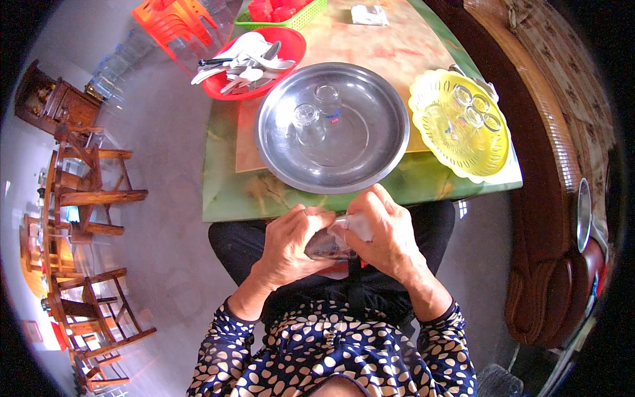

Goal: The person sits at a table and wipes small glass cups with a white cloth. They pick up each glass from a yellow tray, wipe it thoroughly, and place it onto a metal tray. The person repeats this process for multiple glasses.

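Note:
Close to the table's front edge, above my lap, my left hand (286, 243) is wrapped round a clear drinking glass (325, 247). My right hand (389, 237) pinches a white cloth or tissue (358, 227) against the mouth of that glass; its fingertips are partly hidden. Just beyond both hands sits a wide steel basin (372, 147) on the table. Inside it stand two clear glasses, one nearer (308, 126) and one farther (327, 100). To the right, a yellow scalloped basket (456, 155) holds several clear glasses (473, 116).
A red bowl (295, 44) full of white spoons and ladles is left of the basin. Behind it is a green basket (311, 13) with red cups. A folded white tissue (369, 15) lies far back. Wooden chairs (99, 198) stand left; a brown wooden sofa (539, 198) lines the right.

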The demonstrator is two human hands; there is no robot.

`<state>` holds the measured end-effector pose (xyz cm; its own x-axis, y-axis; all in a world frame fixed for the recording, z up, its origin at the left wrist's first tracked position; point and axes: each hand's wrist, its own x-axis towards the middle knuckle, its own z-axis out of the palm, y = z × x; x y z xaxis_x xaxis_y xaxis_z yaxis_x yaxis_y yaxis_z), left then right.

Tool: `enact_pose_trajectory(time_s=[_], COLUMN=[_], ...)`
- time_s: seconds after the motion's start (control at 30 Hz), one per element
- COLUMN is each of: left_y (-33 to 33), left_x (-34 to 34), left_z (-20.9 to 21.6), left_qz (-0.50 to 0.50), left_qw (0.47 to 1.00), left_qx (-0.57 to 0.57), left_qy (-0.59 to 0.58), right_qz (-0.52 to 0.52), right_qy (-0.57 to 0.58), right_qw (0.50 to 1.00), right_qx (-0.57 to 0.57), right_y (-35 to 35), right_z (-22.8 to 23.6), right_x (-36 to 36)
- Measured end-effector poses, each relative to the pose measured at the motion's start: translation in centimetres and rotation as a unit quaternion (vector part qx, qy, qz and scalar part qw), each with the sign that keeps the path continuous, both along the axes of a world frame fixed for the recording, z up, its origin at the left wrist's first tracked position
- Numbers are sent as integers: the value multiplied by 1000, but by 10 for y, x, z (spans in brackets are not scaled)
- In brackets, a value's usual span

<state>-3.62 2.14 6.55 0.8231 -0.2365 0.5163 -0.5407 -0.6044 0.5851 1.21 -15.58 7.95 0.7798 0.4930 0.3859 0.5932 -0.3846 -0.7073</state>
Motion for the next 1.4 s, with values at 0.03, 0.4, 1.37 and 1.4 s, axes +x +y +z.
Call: enact_pose_trajectory(time_s=[0.03, 0.4, 1.37, 1.4], left_y=[1, -3, 1, 2], left_x=[0, -4, -2, -2], left_z=[1, -3, 2, 0], left_qz=[-9, 51, 73, 69], left_qw=[999, 992, 995, 996], left_qx=[-28, 25, -16, -11], left_qy=[31, -116, -59, -64], right_qz=[6, 50, 48, 48], right_qy=[-43, 145, 333, 339], right_qw=[999, 986, 932, 931], right_qx=[1, 69, 136, 129], right_y=[1, -1, -9, -9], right_z=[0, 10, -15, -16], right_x=[0, 3, 1, 1])
